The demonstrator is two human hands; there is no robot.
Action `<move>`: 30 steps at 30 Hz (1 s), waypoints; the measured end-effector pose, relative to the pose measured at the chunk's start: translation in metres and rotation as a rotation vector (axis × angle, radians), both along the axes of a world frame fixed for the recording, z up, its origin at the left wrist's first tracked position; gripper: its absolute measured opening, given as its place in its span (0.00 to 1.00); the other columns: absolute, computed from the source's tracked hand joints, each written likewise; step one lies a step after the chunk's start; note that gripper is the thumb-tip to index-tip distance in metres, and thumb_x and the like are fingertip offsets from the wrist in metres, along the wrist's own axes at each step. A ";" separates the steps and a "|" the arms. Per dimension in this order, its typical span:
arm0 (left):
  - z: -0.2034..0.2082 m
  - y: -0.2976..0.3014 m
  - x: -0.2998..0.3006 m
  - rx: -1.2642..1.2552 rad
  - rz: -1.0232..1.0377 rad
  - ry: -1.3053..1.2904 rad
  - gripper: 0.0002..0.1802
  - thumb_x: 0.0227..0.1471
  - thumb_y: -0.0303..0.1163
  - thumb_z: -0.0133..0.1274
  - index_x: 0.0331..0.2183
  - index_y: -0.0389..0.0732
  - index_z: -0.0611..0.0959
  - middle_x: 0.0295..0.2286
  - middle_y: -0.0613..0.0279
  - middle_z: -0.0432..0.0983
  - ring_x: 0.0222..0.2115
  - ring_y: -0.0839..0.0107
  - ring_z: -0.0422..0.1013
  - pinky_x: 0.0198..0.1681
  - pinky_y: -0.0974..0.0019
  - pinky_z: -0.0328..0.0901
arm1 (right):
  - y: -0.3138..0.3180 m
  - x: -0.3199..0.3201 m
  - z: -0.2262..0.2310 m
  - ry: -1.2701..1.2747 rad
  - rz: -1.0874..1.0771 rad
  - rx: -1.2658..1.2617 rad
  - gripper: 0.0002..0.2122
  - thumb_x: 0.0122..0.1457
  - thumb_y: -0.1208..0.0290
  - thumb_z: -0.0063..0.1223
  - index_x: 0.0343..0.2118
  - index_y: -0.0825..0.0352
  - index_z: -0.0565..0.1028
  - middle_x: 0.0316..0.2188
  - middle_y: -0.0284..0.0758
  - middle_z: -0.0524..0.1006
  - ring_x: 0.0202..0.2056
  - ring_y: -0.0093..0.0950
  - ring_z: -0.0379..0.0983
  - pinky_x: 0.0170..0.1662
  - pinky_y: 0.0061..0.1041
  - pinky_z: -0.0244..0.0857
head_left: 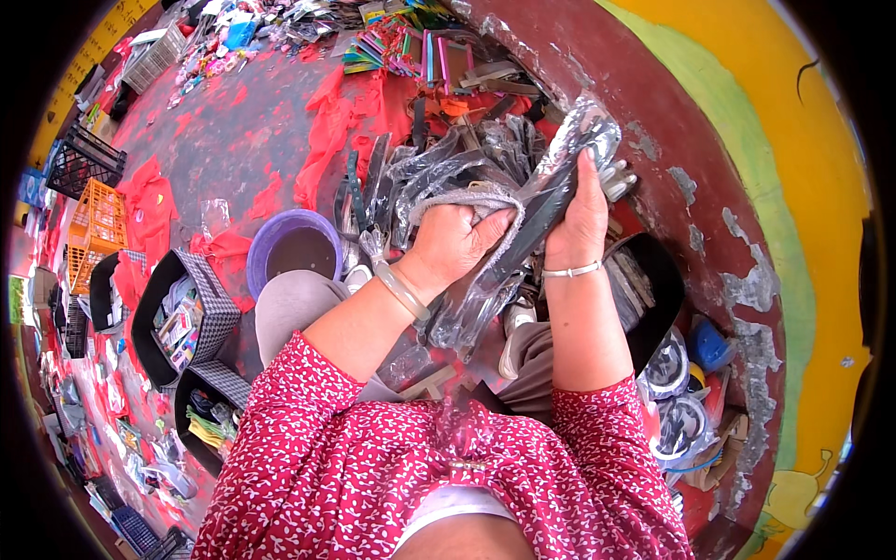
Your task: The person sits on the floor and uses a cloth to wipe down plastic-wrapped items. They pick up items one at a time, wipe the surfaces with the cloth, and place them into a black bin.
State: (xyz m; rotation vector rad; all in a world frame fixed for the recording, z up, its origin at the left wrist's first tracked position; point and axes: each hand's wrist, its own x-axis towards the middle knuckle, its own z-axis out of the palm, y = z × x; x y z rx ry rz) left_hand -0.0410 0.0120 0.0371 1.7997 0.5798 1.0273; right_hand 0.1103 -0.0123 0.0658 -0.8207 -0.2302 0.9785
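My right hand (577, 210) is closed around a long, dark flat item in clear plastic wrap (549, 201), held tilted with its upper end toward the wall. My left hand (457, 241) is closed on a grey cloth (476, 196), pressed against the near side of the wrapped item. What the item is inside the plastic, I cannot make out. Below and beyond my hands lies a heap of similar dark plastic-wrapped pieces (439, 168). A purple bucket (266, 233) with murky water stands left of my left forearm.
Close on the right rises a peeling dark red wall (691, 177). Checkered bins (210, 303) filled with small goods stand at left, near an orange crate (98, 219) and a black crate (84, 163). A black bin (665, 280) sits beside my right forearm. Colourful packets (383, 51) lie ahead.
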 end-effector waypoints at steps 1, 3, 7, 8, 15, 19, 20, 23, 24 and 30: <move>0.000 -0.001 0.000 -0.023 -0.013 0.001 0.20 0.51 0.44 0.50 0.34 0.35 0.78 0.28 0.59 0.75 0.30 0.69 0.70 0.35 0.68 0.63 | 0.001 0.004 -0.001 0.001 -0.030 -0.010 0.13 0.53 0.60 0.54 0.31 0.66 0.70 0.24 0.30 0.71 0.25 0.22 0.66 0.30 0.22 0.63; 0.000 -0.001 -0.002 -0.051 -0.029 -0.006 0.20 0.50 0.44 0.52 0.33 0.35 0.78 0.27 0.62 0.75 0.29 0.75 0.69 0.35 0.70 0.63 | 0.002 0.008 -0.001 0.012 -0.052 0.000 0.13 0.52 0.60 0.55 0.32 0.65 0.70 0.24 0.30 0.71 0.25 0.23 0.66 0.29 0.22 0.63; -0.002 -0.001 -0.003 -0.054 -0.032 -0.017 0.19 0.50 0.43 0.53 0.33 0.35 0.77 0.27 0.62 0.75 0.29 0.75 0.69 0.34 0.70 0.63 | 0.003 0.013 -0.002 0.031 -0.068 0.046 0.14 0.52 0.60 0.55 0.33 0.66 0.70 0.24 0.30 0.71 0.25 0.23 0.67 0.29 0.23 0.63; -0.004 -0.002 -0.003 -0.043 -0.023 -0.001 0.19 0.50 0.43 0.53 0.33 0.35 0.77 0.27 0.62 0.75 0.28 0.75 0.69 0.34 0.70 0.63 | 0.004 0.016 -0.006 0.034 -0.070 0.046 0.14 0.52 0.60 0.55 0.33 0.66 0.70 0.24 0.30 0.71 0.25 0.24 0.67 0.29 0.23 0.64; -0.013 0.005 -0.024 -0.073 0.119 0.181 0.12 0.52 0.36 0.50 0.31 0.35 0.77 0.24 0.66 0.73 0.24 0.79 0.66 0.29 0.72 0.63 | 0.002 0.053 0.003 0.126 -0.216 0.076 0.12 0.56 0.62 0.48 0.38 0.66 0.70 0.30 0.36 0.74 0.31 0.32 0.72 0.37 0.34 0.68; -0.009 0.013 -0.027 -0.278 0.159 -0.052 0.10 0.51 0.32 0.50 0.33 0.35 0.78 0.23 0.63 0.75 0.25 0.72 0.72 0.32 0.68 0.65 | 0.004 0.080 -0.004 0.115 -0.293 0.051 0.13 0.58 0.63 0.45 0.40 0.68 0.68 0.33 0.40 0.74 0.34 0.35 0.71 0.42 0.39 0.66; -0.009 0.014 -0.026 -0.186 0.076 -0.086 0.11 0.49 0.32 0.53 0.34 0.35 0.78 0.26 0.62 0.75 0.27 0.72 0.71 0.34 0.68 0.65 | 0.005 0.078 -0.008 0.090 -0.301 0.029 0.14 0.58 0.64 0.45 0.40 0.69 0.68 0.33 0.41 0.74 0.34 0.35 0.71 0.42 0.39 0.66; -0.001 0.006 -0.018 -0.122 -0.117 -0.113 0.27 0.37 0.35 0.62 0.41 0.36 0.74 0.42 0.54 0.70 0.43 0.64 0.67 0.47 0.63 0.59 | 0.011 0.054 -0.019 0.004 -0.210 -0.022 0.14 0.59 0.68 0.42 0.42 0.75 0.65 0.34 0.46 0.73 0.33 0.35 0.71 0.40 0.35 0.67; -0.003 0.000 -0.012 0.030 -0.069 -0.028 0.29 0.36 0.36 0.62 0.42 0.36 0.73 0.42 0.53 0.69 0.44 0.61 0.66 0.49 0.62 0.58 | 0.012 0.046 -0.020 -0.020 -0.194 -0.064 0.14 0.59 0.69 0.41 0.42 0.75 0.65 0.34 0.46 0.73 0.33 0.35 0.71 0.40 0.35 0.67; -0.018 -0.002 0.007 0.474 0.050 0.438 0.20 0.41 0.32 0.57 0.38 0.35 0.75 0.47 0.45 0.64 0.50 0.51 0.60 0.53 0.53 0.52 | 0.002 0.008 0.001 -0.027 -0.038 -0.126 0.11 0.56 0.65 0.48 0.38 0.66 0.68 0.32 0.35 0.74 0.32 0.25 0.70 0.31 0.25 0.64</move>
